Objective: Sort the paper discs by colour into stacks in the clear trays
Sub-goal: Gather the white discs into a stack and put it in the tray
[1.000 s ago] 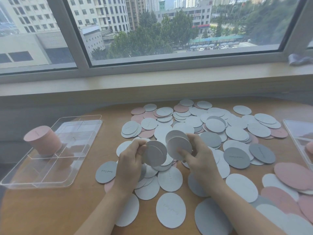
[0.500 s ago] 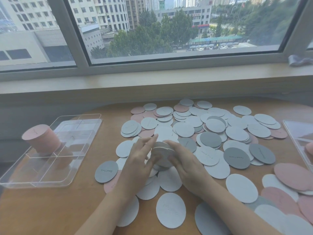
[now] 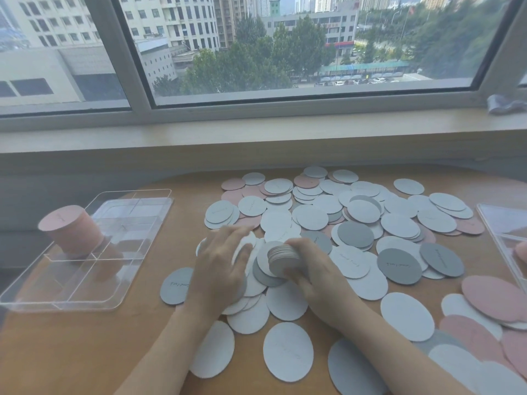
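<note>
Loose white, grey and pink paper discs [image 3: 399,226] cover the middle and right of the wooden table. My right hand [image 3: 316,276] is shut on a thick stack of pale grey discs [image 3: 282,258], held on edge just above the pile. My left hand [image 3: 225,263] lies flat beside it, palm down, fingertips on a white disc [image 3: 246,243], gripping nothing. A tall stack of pink discs [image 3: 70,229] stands in the far-left compartment of the clear tray [image 3: 119,292] on the left. A second clear tray [image 3: 502,220] sits at the right edge with something pink in it.
Bare wood shows between the left tray and the discs and along the front left. A windowsill and window run along the back. Large pink discs [image 3: 490,297] lie at the right front. A dark grey disc [image 3: 175,286] lies alone left of my left hand.
A second ago each hand held a raised stack. The two stacks came together and dropped toward the table. Now my right hand holds the joined stack and my left has let go.
</note>
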A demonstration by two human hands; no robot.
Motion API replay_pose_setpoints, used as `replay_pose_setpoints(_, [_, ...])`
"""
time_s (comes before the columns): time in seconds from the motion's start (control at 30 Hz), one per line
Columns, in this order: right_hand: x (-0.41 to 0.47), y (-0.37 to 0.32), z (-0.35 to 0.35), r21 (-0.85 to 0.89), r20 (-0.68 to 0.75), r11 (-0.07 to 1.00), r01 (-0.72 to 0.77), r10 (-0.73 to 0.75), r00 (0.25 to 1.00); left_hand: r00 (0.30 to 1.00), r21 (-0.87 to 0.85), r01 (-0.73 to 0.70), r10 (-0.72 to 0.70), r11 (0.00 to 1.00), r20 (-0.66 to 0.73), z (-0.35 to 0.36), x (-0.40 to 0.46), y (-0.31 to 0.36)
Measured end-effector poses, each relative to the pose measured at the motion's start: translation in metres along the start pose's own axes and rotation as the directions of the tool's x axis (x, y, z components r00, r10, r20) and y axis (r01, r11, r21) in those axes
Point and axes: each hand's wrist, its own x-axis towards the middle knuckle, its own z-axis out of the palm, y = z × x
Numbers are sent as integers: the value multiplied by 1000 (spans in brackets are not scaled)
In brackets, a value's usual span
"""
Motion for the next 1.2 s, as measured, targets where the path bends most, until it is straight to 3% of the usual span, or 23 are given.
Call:
replay_pose_setpoints(0.1, [0,-1,0,4,22,999,-38,38,999,957,245,279,-291,928,13,-6,0,-25])
replay_pose_setpoints(0.2, [0,-1,0,21,20,998,-57,57,998,907,355,371,-417,858,60,-8,-2,-37])
replay_pose_setpoints(0.33, [1,-4,-3,49,16,996,-72,71,997,899,320,391,-433,863,69,-12,2,-38])
replay_pose_setpoints(0.43, [0,-4,-4,48,18,995,-83,82,996,900,158,416,-431,895,71,-12,3,-36])
replay_pose_setpoints(0.6, [-1,-4,-5,63,35,993,-96,94,995,894,-44,408,-389,912,222,-15,4,-31])
replay_pose_setpoints(0.77, [-1,-4,-7,71,47,992,-105,102,994,892,7,375,-363,927,270,-19,4,-36])
replay_pose_setpoints(0.93, [0,-5,-7,67,53,990,-122,118,992,853,194,285,-340,939,396,-20,13,-26])
replay_pose_setpoints(1.1, [-1,-7,-8,71,57,989,-131,127,990,874,132,319,-345,938,343,-19,17,-26])
replay_pose_setpoints(1.2, [0,-7,-7,75,60,987,-141,137,989,829,92,408,-411,908,378,-20,20,-22])
